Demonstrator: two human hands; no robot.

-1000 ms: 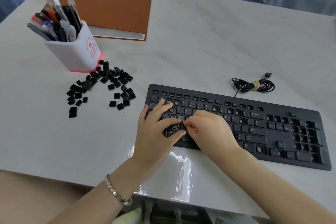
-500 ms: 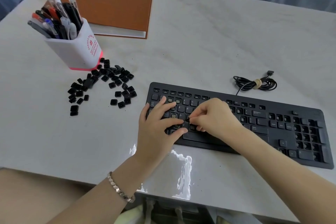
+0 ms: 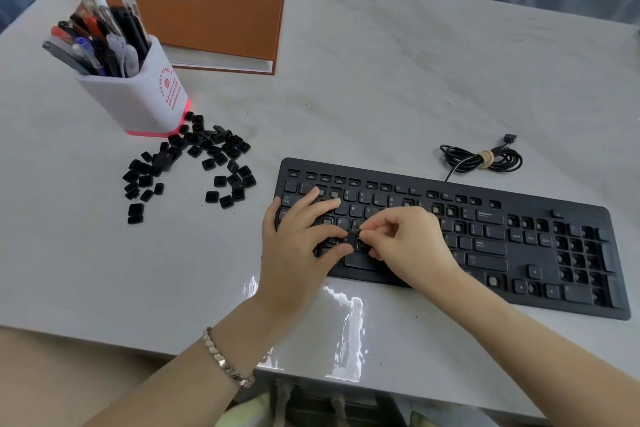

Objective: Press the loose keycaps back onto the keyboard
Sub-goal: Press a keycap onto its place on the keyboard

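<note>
Lightly does it: one keycap pinched above the letter rows

Head view: the right hand (image 3: 408, 246) held a single black keycap (image 3: 354, 231) pinched between thumb and forefinger, just above the middle letter rows of the keyboard (image 3: 519, 253), near the F key. The left hand (image 3: 298, 243) lay flat on the keyboard's left end, its fingers (image 3: 322, 206) straight and spread, grasping nothing. I judged it was steadying the board. The loose keycaps (image 3: 194, 166) lay scattered on the table (image 3: 381, 97) well to the left of the keyboard, beside a white pen holder (image 3: 138, 97), the nearest ones right at its base.

The pinched keycap looked small, thin and matt black; whether it sat level or tilted in the pinch I could not tell. Such a piece would probably be very light, stiff plastic, a little slick, with fine clips underneath that could snap if forced askew. It seemed best taken by two opposite edges, then pressed from straight above with one fingertip. The keyboard itself was black and low, with many sockets bare across the letter block, the number pad and the arrows — a good part of the task remained.
</note>
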